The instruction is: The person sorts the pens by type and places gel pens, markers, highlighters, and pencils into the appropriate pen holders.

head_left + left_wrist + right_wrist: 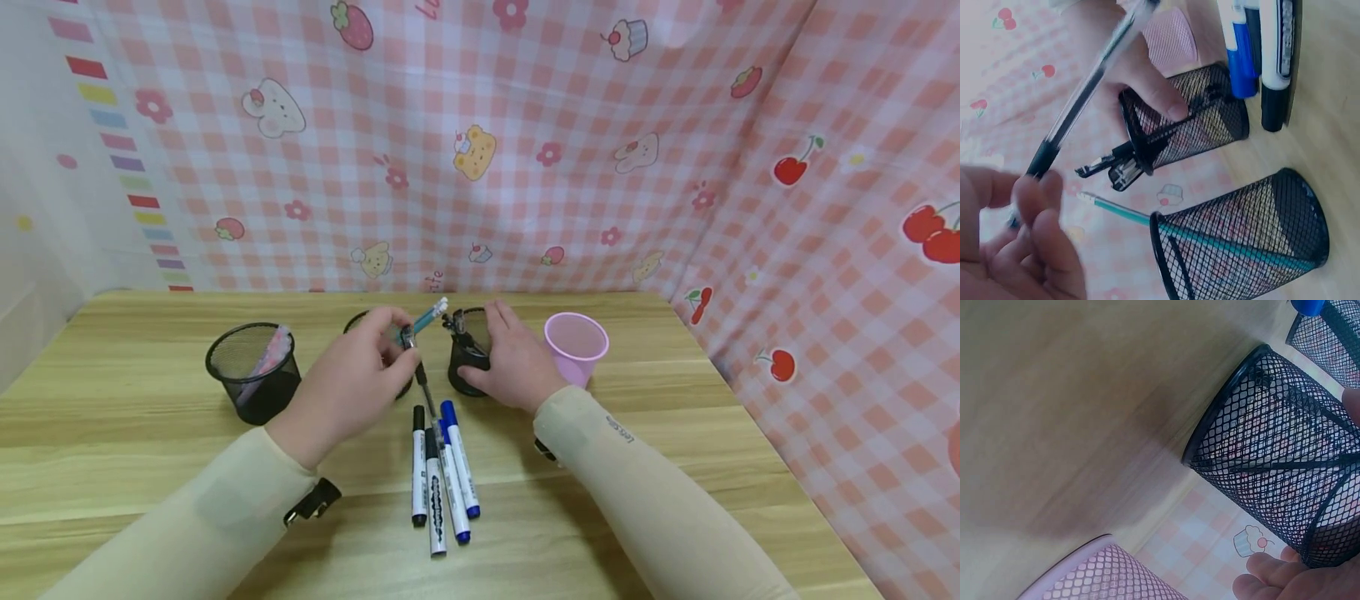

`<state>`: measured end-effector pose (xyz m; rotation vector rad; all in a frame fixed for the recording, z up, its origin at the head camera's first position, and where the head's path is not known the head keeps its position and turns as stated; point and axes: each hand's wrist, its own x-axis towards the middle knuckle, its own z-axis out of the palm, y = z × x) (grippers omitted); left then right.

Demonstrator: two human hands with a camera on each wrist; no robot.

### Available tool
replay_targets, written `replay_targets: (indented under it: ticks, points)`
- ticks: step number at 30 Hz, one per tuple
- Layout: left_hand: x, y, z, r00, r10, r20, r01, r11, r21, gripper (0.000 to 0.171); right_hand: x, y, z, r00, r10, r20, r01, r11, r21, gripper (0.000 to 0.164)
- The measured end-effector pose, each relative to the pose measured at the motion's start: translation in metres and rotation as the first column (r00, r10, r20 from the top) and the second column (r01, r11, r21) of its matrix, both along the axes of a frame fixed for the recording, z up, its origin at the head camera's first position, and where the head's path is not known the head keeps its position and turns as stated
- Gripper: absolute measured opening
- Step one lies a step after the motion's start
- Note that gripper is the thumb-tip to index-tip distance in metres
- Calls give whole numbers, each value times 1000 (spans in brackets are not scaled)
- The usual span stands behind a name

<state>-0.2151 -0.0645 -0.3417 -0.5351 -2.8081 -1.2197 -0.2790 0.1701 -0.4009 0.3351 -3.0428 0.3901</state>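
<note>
My left hand [352, 371] pinches a clear-barrelled pen [1079, 103] with a black grip, held up beside a black mesh pen cup [1297, 187]. A teal pencil [1125, 212] leans in that cup, its white end sticking out over the rim. My right hand [521, 358] grips a second black mesh pen cup [1260, 431], thumb on the near side and fingers round the far side. Several dark pens [1116, 165] stand in this second cup, their clip ends above its rim.
Several white markers [442, 483] with black or blue caps lie on the wooden table in front of the cups. At the left stands another black mesh cup [262, 400] holding a pink and purple item. A pink mesh cup [576, 342] is right of my right hand.
</note>
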Motion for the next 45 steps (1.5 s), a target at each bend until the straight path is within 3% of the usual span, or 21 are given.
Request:
replay_targets:
  ticks: [5,13,18,24,30,40,45]
  points:
    - [-5,1,1,985,91,-143,-74,990,119,29,0,0,0,1000,-2,0,2,1000,6,109]
    - [-18,6,-12,920,158,-359,-84,973,214,29,0,1,0,1000,-3,-4,3,1000,-4,109]
    - [-21,11,-14,901,175,-397,-81,967,241,25,0,0,0,1000,-10,-10,10,1000,1,107]
    - [-22,12,-17,899,162,-407,-69,970,235,25,0,-1,0,1000,-9,-17,9,1000,-1,109]
    - [-21,12,-18,885,161,-436,-56,968,244,27,0,0,0,1000,-7,-20,7,1000,-5,111]
    - [-20,9,-20,858,172,-483,-46,964,262,28,1,1,0,1000,12,-5,-12,1000,-3,90]
    - [-19,9,-21,854,175,-491,-43,962,268,29,1,1,0,1000,13,-5,-13,1000,-7,96]
